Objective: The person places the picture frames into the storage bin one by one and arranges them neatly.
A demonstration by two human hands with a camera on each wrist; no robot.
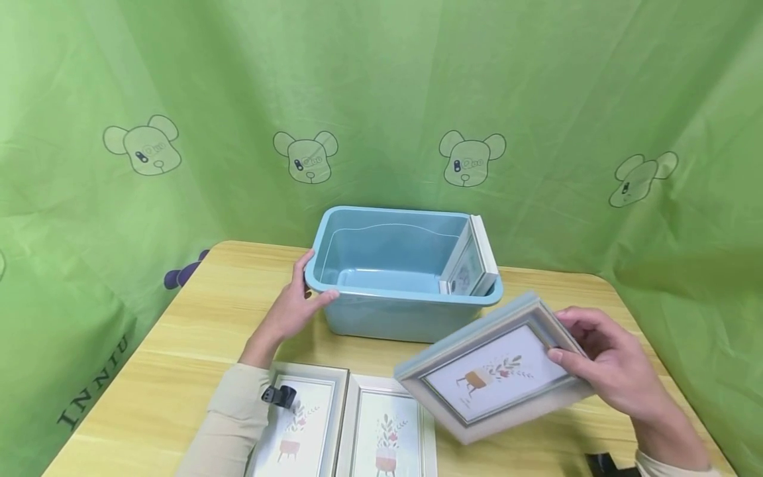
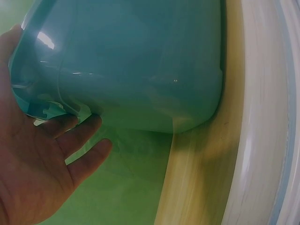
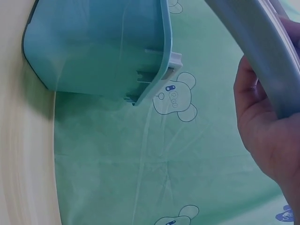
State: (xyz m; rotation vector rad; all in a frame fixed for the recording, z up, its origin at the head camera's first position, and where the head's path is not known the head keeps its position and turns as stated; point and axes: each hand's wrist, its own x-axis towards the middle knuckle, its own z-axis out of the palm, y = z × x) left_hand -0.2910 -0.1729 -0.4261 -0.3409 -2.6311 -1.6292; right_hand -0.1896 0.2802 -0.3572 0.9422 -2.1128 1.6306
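Note:
My right hand (image 1: 620, 364) grips a picture frame (image 1: 495, 371) by its right end, thumb on the front and fingers behind. This frame is tilted above the table, and its print shows a potted plant. In the right wrist view only its edge (image 3: 262, 51) shows in the hand. My left hand (image 1: 295, 305) holds the left front corner of a blue plastic bin (image 1: 387, 318), thumb at the front rim and fingers along the left side. Another picture frame (image 1: 467, 265) leans inside the bin at its right end.
Two more picture frames, one silvery-edged (image 1: 342, 404) and one white (image 1: 423, 437), lie side by side on the wooden table (image 1: 197, 331), the first partly under the left sleeve. A green curtain (image 1: 381, 99) with bear heads hangs behind the bin.

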